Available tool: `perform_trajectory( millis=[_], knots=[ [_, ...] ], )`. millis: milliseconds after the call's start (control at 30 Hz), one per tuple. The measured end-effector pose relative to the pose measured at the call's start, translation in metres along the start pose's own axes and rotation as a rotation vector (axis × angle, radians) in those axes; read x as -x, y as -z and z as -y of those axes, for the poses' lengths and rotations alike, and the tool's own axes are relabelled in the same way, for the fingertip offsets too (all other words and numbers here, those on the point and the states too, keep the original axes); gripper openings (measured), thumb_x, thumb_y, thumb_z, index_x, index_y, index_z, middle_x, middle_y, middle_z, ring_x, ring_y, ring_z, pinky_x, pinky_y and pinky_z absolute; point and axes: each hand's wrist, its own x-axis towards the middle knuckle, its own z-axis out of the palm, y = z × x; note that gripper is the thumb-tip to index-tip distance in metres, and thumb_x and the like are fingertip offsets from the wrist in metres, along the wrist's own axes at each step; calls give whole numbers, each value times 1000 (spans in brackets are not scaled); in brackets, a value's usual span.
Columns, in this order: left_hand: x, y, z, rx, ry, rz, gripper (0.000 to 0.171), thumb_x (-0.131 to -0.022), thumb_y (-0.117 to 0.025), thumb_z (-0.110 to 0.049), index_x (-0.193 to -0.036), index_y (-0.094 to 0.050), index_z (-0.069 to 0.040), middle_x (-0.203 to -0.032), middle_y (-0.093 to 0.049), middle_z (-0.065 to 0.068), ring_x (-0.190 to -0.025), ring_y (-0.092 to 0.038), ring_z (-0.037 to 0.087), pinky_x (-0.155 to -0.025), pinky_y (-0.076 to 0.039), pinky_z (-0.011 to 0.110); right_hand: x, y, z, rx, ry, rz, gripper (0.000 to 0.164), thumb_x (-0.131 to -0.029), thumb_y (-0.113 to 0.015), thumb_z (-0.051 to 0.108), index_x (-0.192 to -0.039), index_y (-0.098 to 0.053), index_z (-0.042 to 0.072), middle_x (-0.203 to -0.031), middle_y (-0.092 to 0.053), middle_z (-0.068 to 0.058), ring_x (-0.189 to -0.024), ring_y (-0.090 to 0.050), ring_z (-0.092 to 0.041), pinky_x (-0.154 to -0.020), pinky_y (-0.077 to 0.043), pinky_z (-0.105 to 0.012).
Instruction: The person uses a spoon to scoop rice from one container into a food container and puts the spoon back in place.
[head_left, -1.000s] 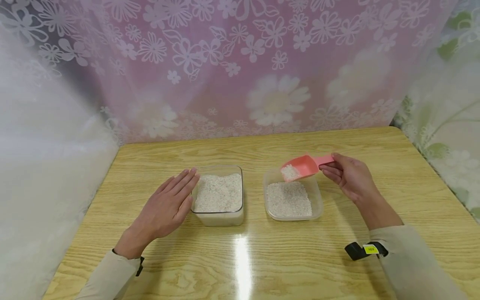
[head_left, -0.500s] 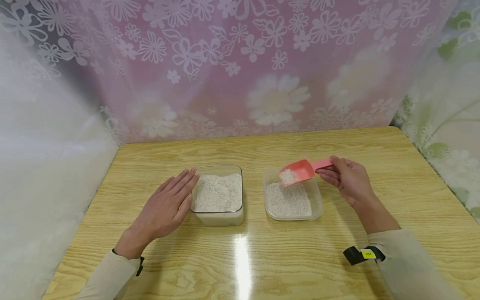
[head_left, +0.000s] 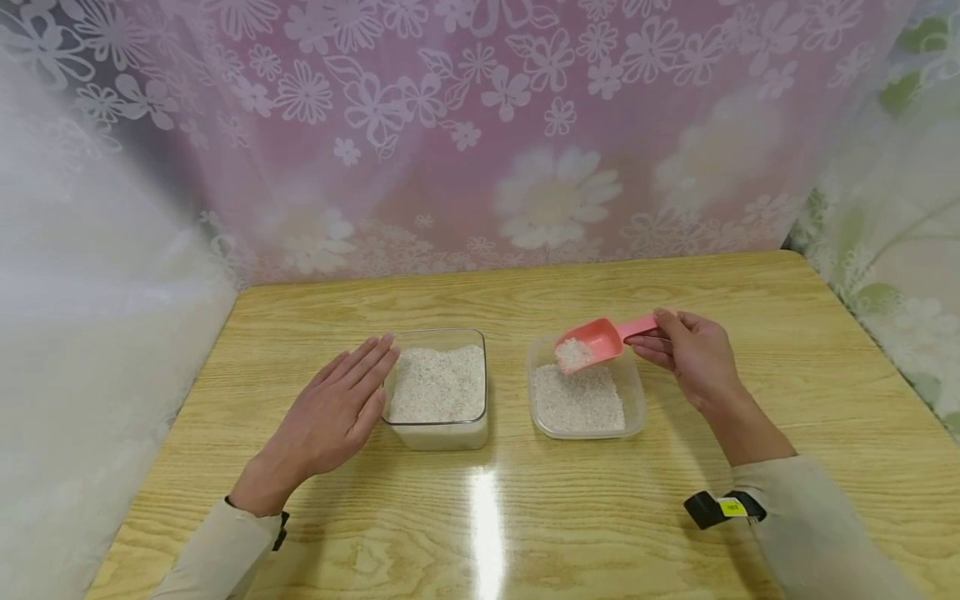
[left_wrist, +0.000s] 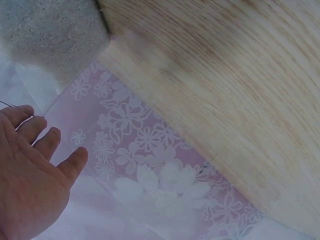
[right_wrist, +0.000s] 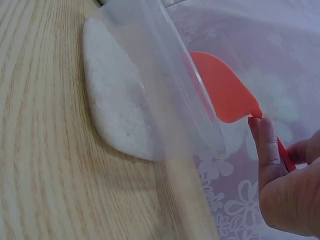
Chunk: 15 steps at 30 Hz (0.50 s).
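Observation:
A pink scoop [head_left: 602, 339] is held by its handle in my right hand [head_left: 697, 358]. White rice [head_left: 573, 354] lies at the scoop's front end, which hangs over the back of a translucent plastic tub [head_left: 635, 408]. Rice covers the bottom of that tub. From the right wrist view, the scoop [right_wrist: 225, 87] slopes down past the tub's rim [right_wrist: 200, 95]. To the left stands a clear square container [head_left: 442, 437], filled higher with rice. Straight fingers of my left hand [head_left: 330, 412] rest against its left side.
Both containers stand on a wood-grain table [head_left: 360, 517], with a gap between them. A pink flowered curtain [head_left: 480, 167] hangs behind the table's back edge. Pale sheets hang at both sides. Black straps circle both wrists.
My right hand has lowered the scoop slightly and brought it a little left and nearer over the tub. Rice is still in the scoop. My left hand has stayed in place.

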Motion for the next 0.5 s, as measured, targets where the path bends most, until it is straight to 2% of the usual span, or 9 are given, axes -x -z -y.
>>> perform_trajectory(
  millis=[200,500],
  knots=[
    [0,0,0,10,1,-6,52,-104,-32,-31,-152,-27,-10,-157,-21,3,-143,-18,20,-115,-15,41,0,-4,0,51,29,0,40,-97,-57,24,-113,-45,-11,-85,-70,-8,-77,-71,-17,-73,-55,-27],
    [0,-1,0,17,6,-4,52,-104,-32,-31,-152,-27,-11,-157,-20,2,-143,-17,19,-115,-14,40,1,-8,0,71,38,3,40,-97,-56,24,-112,-45,-12,-84,-69,-8,-76,-71,-16,-72,-55,-27]
  ],
)
